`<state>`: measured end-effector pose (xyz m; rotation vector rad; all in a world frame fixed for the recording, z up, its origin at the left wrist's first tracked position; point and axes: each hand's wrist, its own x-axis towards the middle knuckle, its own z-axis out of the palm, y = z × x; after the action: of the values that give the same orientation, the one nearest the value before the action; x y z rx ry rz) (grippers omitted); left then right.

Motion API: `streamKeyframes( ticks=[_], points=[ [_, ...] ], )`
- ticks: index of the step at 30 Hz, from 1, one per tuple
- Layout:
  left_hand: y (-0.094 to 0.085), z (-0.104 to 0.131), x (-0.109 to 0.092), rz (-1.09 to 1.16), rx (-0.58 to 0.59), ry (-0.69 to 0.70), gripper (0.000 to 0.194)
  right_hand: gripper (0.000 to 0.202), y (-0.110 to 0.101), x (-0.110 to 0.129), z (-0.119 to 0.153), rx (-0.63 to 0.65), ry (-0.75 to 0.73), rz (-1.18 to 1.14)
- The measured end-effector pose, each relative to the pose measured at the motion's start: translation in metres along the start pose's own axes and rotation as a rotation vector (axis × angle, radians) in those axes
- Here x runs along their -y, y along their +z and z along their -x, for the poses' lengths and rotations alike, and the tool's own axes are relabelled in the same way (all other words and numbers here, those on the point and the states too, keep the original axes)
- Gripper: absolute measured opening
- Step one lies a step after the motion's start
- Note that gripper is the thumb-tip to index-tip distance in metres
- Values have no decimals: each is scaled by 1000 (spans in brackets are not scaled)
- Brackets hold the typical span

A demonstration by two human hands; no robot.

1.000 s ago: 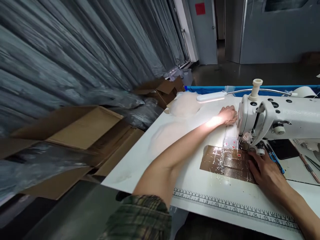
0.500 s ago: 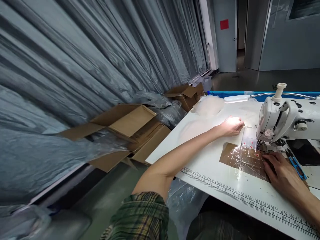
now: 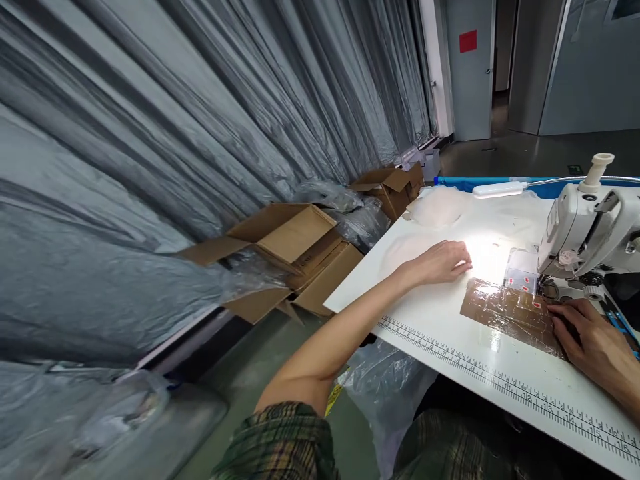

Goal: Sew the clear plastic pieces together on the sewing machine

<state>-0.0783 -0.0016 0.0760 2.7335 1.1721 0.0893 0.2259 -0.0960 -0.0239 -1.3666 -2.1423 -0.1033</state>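
Observation:
Over the white table, my left hand is closed, fingertips together, left of the lamp's bright spot; whatever it may pinch is too small to make out. My right hand rests with fingers apart on the right end of a brown, tape-covered sheet. A clear piece with red marks lies at that sheet's upper edge, beside the needle area of the white sewing machine. Pale sheer fabric is heaped at the table's far left corner.
A printed ruler runs along the near table edge. Blue-handled snips lie right of the machine base. Open cardboard boxes and plastic bags stand left of the table. A white lamp sits at the back.
My left hand has drawn back leftward, away from the clear piece and the machine. My right hand stays on the brown sheet. The camera view has turned slightly left.

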Motion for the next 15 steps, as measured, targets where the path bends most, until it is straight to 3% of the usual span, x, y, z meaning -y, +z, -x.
streamKeyframes(
  ticks=[4, 8, 12, 15],
  points=[
    [15, 32, -14, -56, 95, -14, 23, 46, 1, 0, 1, 5, -10, 22],
    [46, 34, -34, -59, 1, -1, 22, 41, -5, 6, -2, 29, -10, -49],
    [70, 27, -67, 89, -62, 231, 22, 30, -17, 17, -9, 59, -46, -247],
    [75, 29, -88, 104, -129, 491, 19, 26, -29, 22, -10, 22, -60, -249]
  ],
)
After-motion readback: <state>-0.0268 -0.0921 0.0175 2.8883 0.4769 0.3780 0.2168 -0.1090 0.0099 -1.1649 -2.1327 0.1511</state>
